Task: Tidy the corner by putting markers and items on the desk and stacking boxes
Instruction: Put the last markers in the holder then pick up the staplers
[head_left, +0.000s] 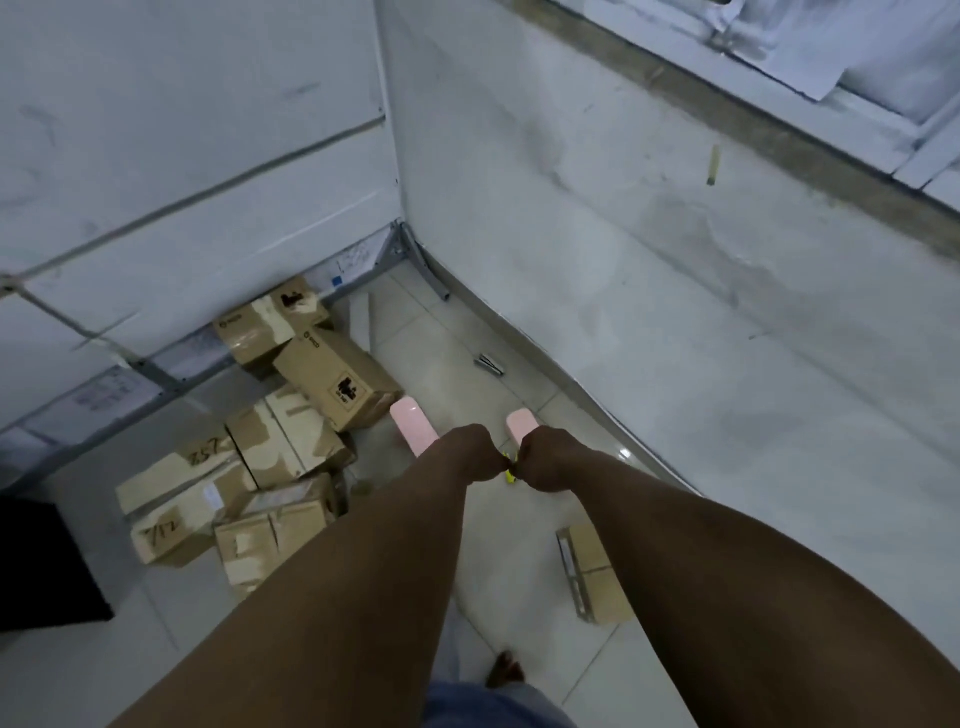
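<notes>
Down in the corner where two pale, scuffed walls meet, both forearms reach out over the glossy tiled floor (447, 364). The left hand (470, 451) and the right hand (545, 460) are curled into tight fists, knuckles almost touching, and between them they pinch a small yellow marker (510, 470); only a thin sliver of its bright plastic shows in the gap, so its full shape cannot be told. Each grip is closed round one end of it, the marker bridging the two fists just above the floor.

Left of the hands lies a jumble of brown cardboard boxes (270, 447), rectangular, matte, patched with shiny tape and torn paler strips; some bear handwritten numbers, others printed black symbols. They lean on one another against the wall's grey metal rail. A further small cardboard box (597, 577) lies alone on the tiles, below the right forearm. Two smooth, pale pink rounded shapes (413, 428) peep out beyond the fists. A small dark, slim object (489, 364) rests near the right-hand wall.
</notes>
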